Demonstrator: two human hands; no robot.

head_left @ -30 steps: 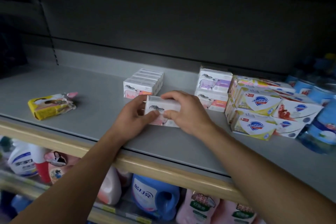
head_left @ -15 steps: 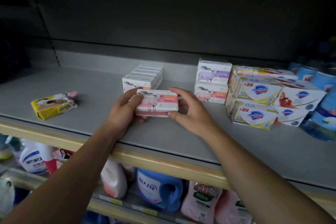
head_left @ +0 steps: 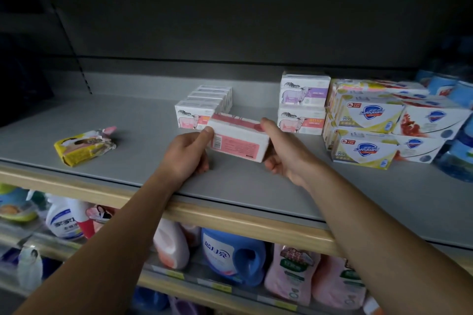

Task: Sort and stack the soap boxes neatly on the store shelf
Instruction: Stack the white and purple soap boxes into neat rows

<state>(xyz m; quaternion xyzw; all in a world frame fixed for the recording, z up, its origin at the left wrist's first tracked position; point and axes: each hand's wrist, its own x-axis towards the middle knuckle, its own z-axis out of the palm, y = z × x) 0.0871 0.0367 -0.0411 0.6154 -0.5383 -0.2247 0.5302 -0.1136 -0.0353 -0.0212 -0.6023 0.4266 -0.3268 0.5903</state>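
I hold a pink and white soap box (head_left: 239,142) above the grey shelf (head_left: 143,140), tilted so its pink back with a barcode faces me. My left hand (head_left: 188,153) grips its left end and my right hand (head_left: 284,153) its right end. Just behind it stands a row of several matching sheep-print boxes (head_left: 202,107). To the right, a purple-label box sits on an orange-label box (head_left: 302,103). Further right are stacked Safeguard soap boxes (head_left: 371,123).
A crumpled yellow soap packet (head_left: 84,147) lies alone at the shelf's left. Blue wrapped packs (head_left: 458,156) crowd the far right. The shelf has a wooden front edge (head_left: 230,220); detergent bottles (head_left: 233,256) fill the shelf below.
The box was lifted off the shelf, then turned over from its sheep-print front to its pink back, held by both hands throughout.
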